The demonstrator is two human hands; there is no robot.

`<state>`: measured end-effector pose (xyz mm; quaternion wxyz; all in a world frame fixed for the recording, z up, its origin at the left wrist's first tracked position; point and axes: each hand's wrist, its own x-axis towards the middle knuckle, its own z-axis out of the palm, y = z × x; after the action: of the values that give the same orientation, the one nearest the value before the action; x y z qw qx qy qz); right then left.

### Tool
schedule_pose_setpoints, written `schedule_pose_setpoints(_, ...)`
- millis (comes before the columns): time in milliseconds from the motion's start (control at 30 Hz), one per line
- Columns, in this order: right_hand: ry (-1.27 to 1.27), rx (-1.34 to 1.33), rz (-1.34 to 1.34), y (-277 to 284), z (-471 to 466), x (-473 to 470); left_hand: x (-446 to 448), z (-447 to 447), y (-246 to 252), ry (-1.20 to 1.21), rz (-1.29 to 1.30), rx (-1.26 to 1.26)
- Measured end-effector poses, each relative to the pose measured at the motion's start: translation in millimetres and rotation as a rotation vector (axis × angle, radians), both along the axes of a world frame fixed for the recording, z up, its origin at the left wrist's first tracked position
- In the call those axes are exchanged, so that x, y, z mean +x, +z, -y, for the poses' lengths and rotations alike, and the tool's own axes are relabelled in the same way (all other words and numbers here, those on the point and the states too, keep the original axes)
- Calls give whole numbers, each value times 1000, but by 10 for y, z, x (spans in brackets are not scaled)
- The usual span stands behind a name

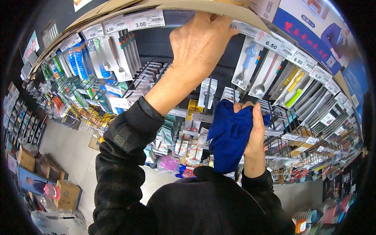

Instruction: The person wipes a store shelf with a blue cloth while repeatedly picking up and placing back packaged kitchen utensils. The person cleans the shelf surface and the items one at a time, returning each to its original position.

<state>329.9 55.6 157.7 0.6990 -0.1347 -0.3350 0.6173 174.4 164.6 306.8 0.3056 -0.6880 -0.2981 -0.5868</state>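
Note:
My left hand (pixel 202 41) reaches up to the shelf's top front edge, back of the hand towards me. Its fingertips meet the rim of a flat brown cardboard sheet (pixel 176 5) and are partly hidden there; whether they grip it is unclear. The thumb lies by the price label strip (pixel 249 28). Lower and to the right, my right hand (pixel 255 132) is closed around a bunched dark blue cloth (pixel 230 135), which hangs down in front of the hooks. Carded spoons (pixel 242 70) and a carded fork (pixel 116 58) hang on both sides of my left forearm.
Metal hooks (pixel 207 94) with packaged goods jut out towards me. A printed box (pixel 311 32) stands on top at the right. At lower left, a cardboard box (pixel 67 194) and a pink-lidded container (pixel 52 191) stand by the tiled floor (pixel 73 149). Another rack (pixel 20 117) is beyond.

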Motion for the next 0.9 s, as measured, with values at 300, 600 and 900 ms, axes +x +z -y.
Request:
schedule_pose_setpoints(300,-22,-28,27,6,10,83,99,-130,-141,-26,120,20)
schedule_pose_setpoints(600,-35,-45,49,-44,-35,180,175,-104,-159,-45,184,35)
schedule_pose_setpoints(900,-13,-19,55,-55,-80,145,110,-111,-151,-100,83,54)
